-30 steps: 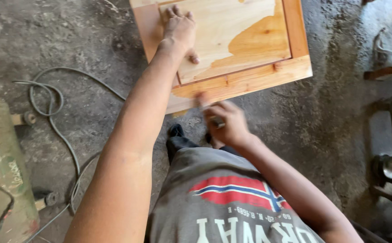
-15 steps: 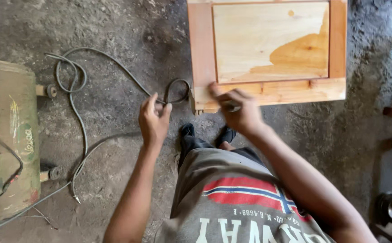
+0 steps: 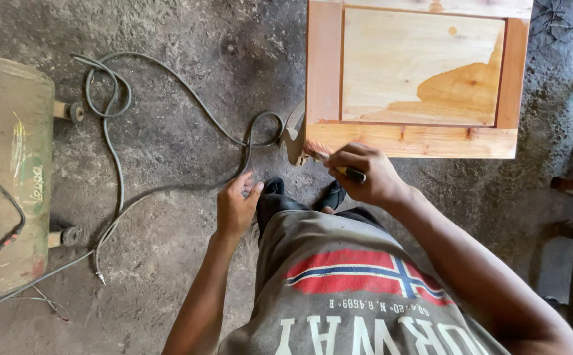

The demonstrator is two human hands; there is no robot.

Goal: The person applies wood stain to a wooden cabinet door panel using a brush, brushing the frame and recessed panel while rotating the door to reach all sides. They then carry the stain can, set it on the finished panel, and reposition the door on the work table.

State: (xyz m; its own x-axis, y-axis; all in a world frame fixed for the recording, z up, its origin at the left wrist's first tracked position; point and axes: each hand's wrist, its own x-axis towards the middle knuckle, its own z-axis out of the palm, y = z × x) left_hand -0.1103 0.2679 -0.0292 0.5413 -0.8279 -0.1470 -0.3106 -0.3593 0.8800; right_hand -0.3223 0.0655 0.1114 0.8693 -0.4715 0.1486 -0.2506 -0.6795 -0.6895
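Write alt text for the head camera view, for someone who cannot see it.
Seen from above, a person's right hand holds a small brush at the near edge of a framed wooden panel. The left hand hangs free over a concrete floor with a hose.

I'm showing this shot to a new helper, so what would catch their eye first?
Probably the pale wooden panel at the top, partly darkened with wet finish, where the right hand works a small brush along its near edge. Next, the green tank at far left and the hose looping across the floor.
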